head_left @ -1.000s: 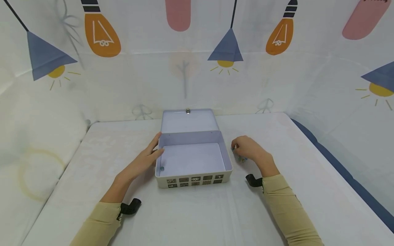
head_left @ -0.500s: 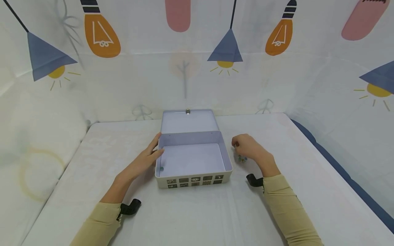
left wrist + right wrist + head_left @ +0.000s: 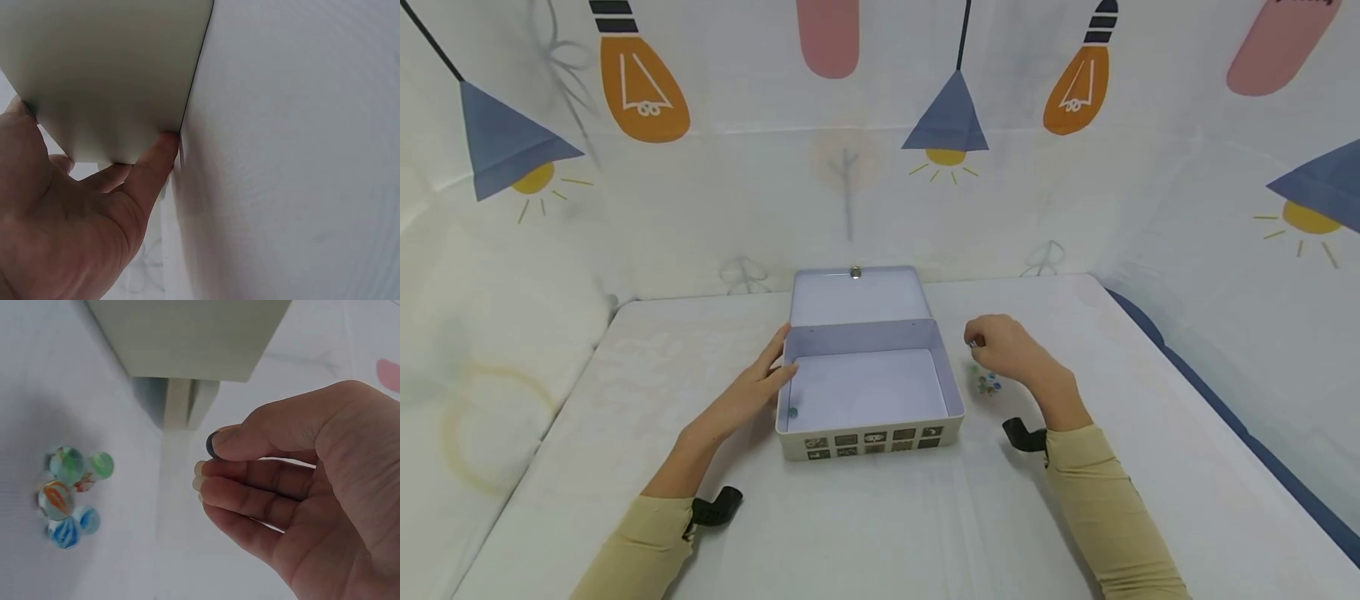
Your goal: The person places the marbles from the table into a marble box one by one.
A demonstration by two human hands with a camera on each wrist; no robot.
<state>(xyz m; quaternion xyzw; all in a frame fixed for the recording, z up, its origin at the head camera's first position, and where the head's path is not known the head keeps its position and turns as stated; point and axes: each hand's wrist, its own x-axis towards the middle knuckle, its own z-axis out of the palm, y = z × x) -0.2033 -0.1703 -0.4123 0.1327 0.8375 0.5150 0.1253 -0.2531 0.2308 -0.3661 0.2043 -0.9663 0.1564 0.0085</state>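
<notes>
- Head view: the box [image 3: 868, 387] stands on the bench [image 3: 880, 525], its lid [image 3: 857, 298] folded back at the rear, leaving the inside open to reach. A lone marble [image 3: 793, 412] sits in the box's front left corner. The left hand [image 3: 748, 396] grips the box's left wall, probably to steady it. The right hand [image 3: 1009, 350] is just right of the box, behind the loose marbles [image 3: 989, 386]. Against the earlier frames, it sits a little farther back and shows more of those marbles; the box and left hand look unchanged.
- Left wrist view: thumb at the box's rim, fingers along its outer wall and round a corner, likely so it cannot slide.
- Right wrist view: thumb and forefinger pinch a small dark object [image 3: 211, 445], probably a marble, outside the box; a fingertip pinch suits something so small. The loose marbles lie clustered beside the box.
</notes>
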